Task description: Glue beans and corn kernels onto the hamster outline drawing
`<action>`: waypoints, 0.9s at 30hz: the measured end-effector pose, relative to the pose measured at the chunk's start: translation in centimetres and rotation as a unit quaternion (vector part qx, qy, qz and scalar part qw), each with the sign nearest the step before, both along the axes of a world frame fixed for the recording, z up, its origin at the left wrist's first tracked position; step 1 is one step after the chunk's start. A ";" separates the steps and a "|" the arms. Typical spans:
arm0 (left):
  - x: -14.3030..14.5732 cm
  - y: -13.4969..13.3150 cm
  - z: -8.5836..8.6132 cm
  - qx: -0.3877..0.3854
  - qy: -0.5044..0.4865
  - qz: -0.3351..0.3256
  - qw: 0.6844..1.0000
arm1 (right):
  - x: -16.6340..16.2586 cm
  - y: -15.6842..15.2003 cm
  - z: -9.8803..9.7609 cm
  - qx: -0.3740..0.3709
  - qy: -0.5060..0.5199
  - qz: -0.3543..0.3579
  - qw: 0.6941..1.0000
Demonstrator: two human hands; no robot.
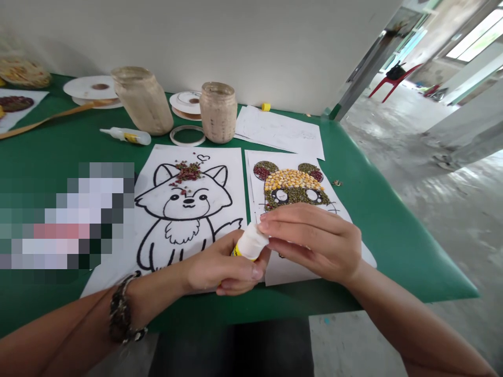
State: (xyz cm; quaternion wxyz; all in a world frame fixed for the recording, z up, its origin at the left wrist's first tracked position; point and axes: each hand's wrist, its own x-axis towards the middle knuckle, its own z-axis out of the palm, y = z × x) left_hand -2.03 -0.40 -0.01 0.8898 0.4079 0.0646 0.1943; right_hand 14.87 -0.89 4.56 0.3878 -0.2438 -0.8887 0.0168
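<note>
Left grip (pixel 220 269): seen from the head camera, it is closed around the lower body of a small white glue bottle (pixel 250 242) with a yellow label, the fingers curled beneath it.
Right grip (pixel 318 241): the fingers lie flat over the bottle's upper end and pinch it against the thumb; the tip of the bottle is hidden under them.
Glue bottle: held between both hands just above the near part of the bench (pixel 377 220), tilted, over the lower edges of two picture sheets.
Left wrist: it wears a dark beaded bracelet (pixel 122 314).
Fox sheet (pixel 188 209): a black outline drawing lying flat on the green bench, with a patch of red beans (pixel 189 172) stuck between the ears.
Bear sheet (pixel 293 188): just to the right of the fox sheet, its head filled in with yellow corn and green and red seeds; the right hand covers its lower half.
Jars: a tall jar (pixel 143 99) and a shorter jar (pixel 218 111) stand upright behind the sheets, both cloudy.
Second glue bottle (pixel 126 135): lying on its side left of the jars.
Tape rolls (pixel 91 88): flat white reels by the wall, with a loose ring (pixel 187 135) between the jars.
Blank papers (pixel 279 128): spread behind the bear sheet.
Red chair (pixel 395 78): well apart, out beyond the doorway.
</note>
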 end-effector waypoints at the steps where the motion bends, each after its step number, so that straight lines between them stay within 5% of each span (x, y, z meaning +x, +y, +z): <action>1: 0.0 0.0 0.0 -0.001 0.001 -0.002 1.000 | 0.0 0.0 0.0 0.002 0.002 0.001 1.000; 18: 0.2 0.0 -0.4 -0.006 -0.010 0.015 1.000 | 0.1 -0.4 -0.6 0.092 0.018 -0.026 0.995; 23: 0.1 0.1 -0.4 -0.019 -0.045 0.035 0.998 | 0.3 -0.1 -1.0 -0.061 0.154 0.012 0.986; 27: 0.1 0.2 -0.2 -0.002 -0.032 0.034 0.999 | 1.2 -0.6 -1.5 -0.271 0.262 0.029 0.926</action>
